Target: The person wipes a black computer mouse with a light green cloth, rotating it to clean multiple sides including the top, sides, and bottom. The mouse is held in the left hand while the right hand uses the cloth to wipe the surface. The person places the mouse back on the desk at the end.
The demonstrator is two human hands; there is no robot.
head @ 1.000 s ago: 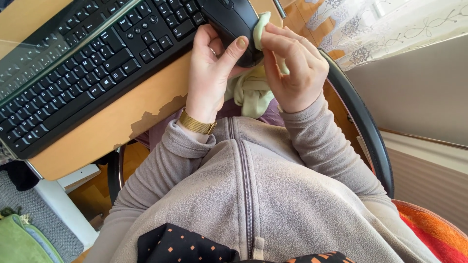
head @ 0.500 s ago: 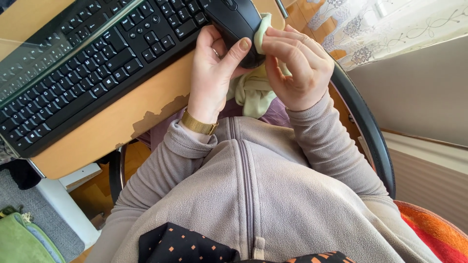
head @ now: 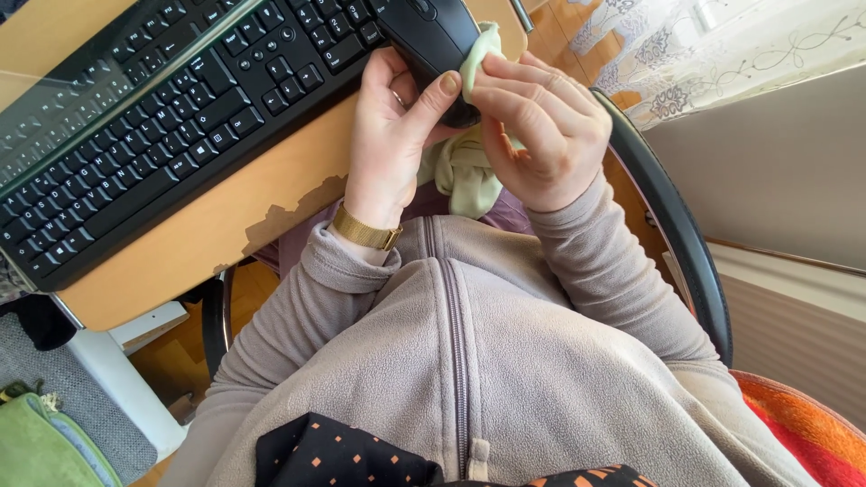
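Observation:
My left hand grips a black computer mouse from below, thumb pressed on its side. My right hand pinches a pale yellow-green cloth and presses a fold of it against the mouse's right side. The rest of the cloth hangs down between my hands over my lap. A gold watch band circles my left wrist. Both hands are held just off the desk's near edge.
A black keyboard lies on the wooden desk, whose near edge is chipped. A black chair armrest curves on the right. A patterned curtain hangs at top right. A green item sits on the floor at the lower left.
My right hand has slid the cloth slightly leftward and down along the mouse's side. My left hand and the mouse stay almost still.

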